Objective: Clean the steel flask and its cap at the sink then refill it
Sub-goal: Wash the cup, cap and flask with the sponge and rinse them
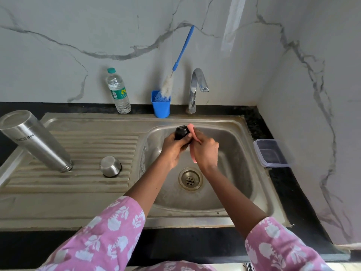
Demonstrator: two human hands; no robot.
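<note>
Nearby, steel flask point(37, 141) stands inverted on drainboard point(88, 184); brush point(167, 87) leans in cup point(161, 108).

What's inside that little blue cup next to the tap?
A long bottle brush stands in the blue cup, whitish bristles down, handle leaning on the wall. Blue bristles show beside it; the cup's bottom is hidden.

One flask point(37, 141), one steel cap point(110, 166), one black stopper point(181, 132), one sponge point(190, 126), one water bottle point(119, 92), one brush point(168, 85).

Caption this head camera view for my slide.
Left hand holds the black round flask cap over the steel sink basin while right hand presses a pink scrub pad against it.
</note>
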